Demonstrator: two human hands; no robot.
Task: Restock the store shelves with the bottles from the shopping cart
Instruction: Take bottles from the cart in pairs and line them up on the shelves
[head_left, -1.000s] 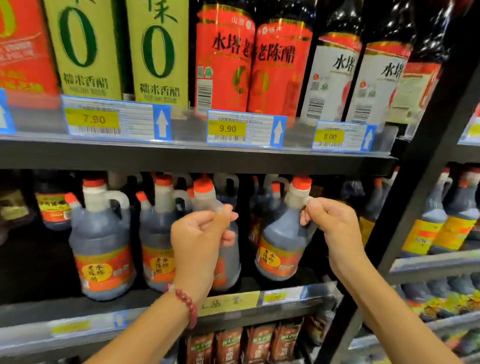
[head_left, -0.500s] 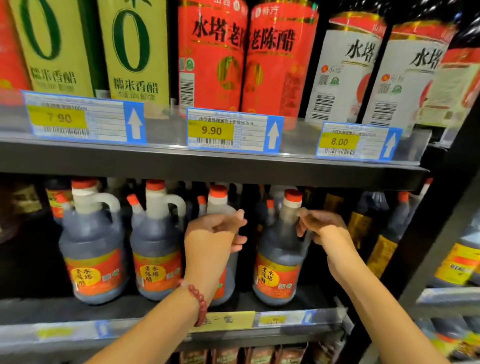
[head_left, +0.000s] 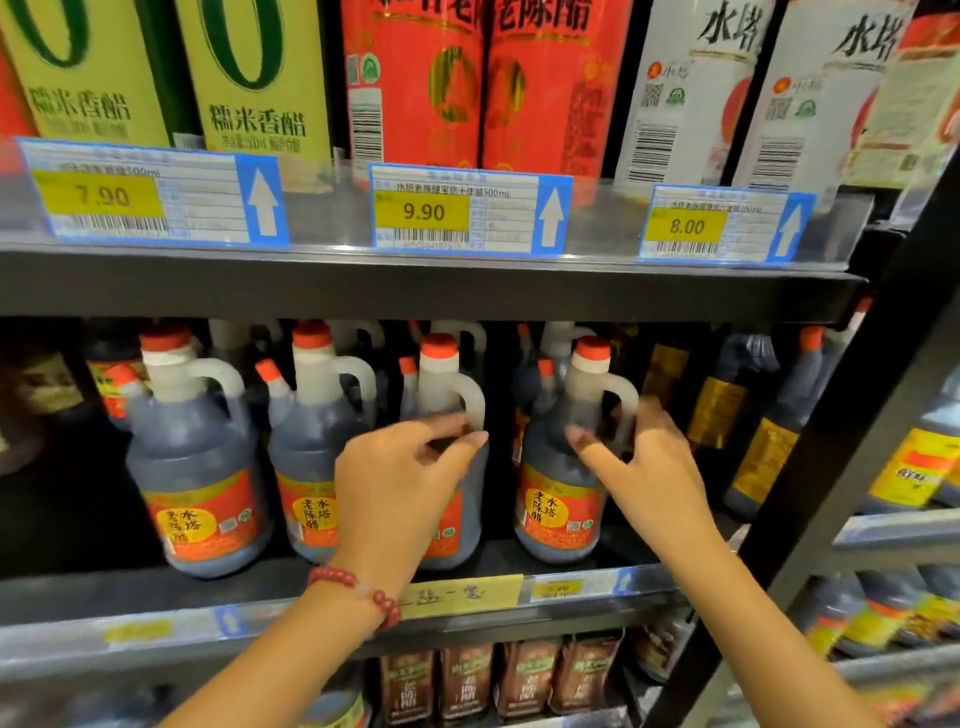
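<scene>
— Item: vinegar jugs, dark, orange caps, red labels?
— Four in front on the middle shelf (head_left: 156, 592), upright.
— Left hand (head_left: 400, 483)?
— Before the third jug (head_left: 447, 415), fingers loosely curled near its handle; grip uncertain.
— Right hand (head_left: 644, 467)?
— Fingers curled round the handle of the fourth jug (head_left: 566, 467).

A shop is shown, more exactly a grocery aisle. Dark metal shelves (head_left: 415, 283) are stacked in tiers and filled with rows of identical goods: handled jugs of dark liquid (head_left: 200, 467) with red caps, and tall red-labelled bottles (head_left: 415, 83) above. Printed price tags (head_left: 470, 210) with barcodes and blue arrows, marked 7.90, 9.90 and 8.00, are clipped along the shelf edge. A neighbouring shelving bay (head_left: 898, 530) is stocked likewise.
</scene>
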